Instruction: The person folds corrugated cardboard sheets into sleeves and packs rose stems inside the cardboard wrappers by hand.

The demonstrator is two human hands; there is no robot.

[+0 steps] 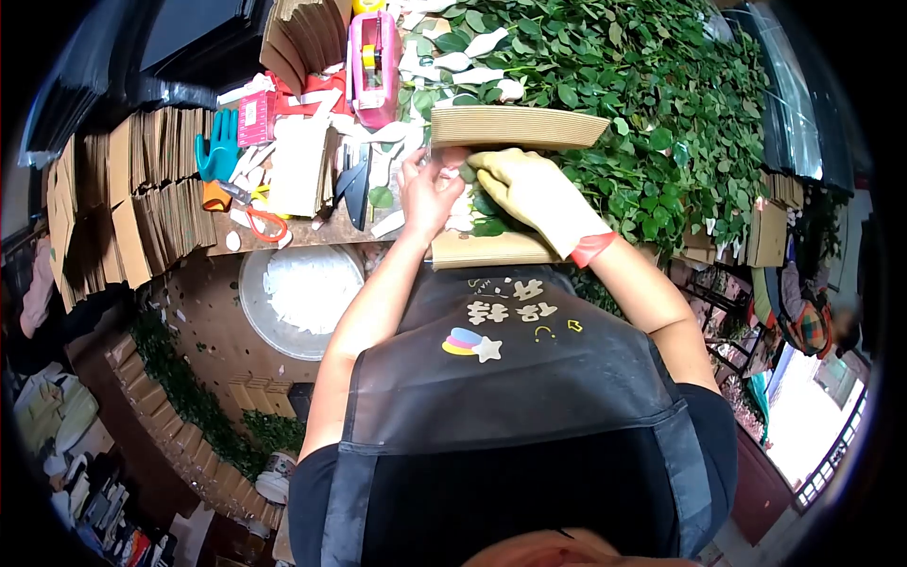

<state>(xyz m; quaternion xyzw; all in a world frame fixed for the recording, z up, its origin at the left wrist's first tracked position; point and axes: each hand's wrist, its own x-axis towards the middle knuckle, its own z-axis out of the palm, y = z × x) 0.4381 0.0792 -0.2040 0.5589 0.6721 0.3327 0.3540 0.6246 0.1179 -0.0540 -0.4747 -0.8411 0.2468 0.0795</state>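
Both my forearms reach forward. My bare left hand (430, 194) curls its fingers at pale flowers (460, 215) between corrugated cardboard flaps (518, 127); my gloved right hand (531, 187) arches palm-down alongside. I cannot tell either grip. Apron (510, 378): Chinese characters, smaller lettering unclear.

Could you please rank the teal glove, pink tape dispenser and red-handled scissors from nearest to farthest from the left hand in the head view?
From the left hand:
1. Pink tape dispenser: ahead, somewhat left.
2. Red-handled scissors: well to the left.
3. Teal glove: farther left, beyond the scissors.
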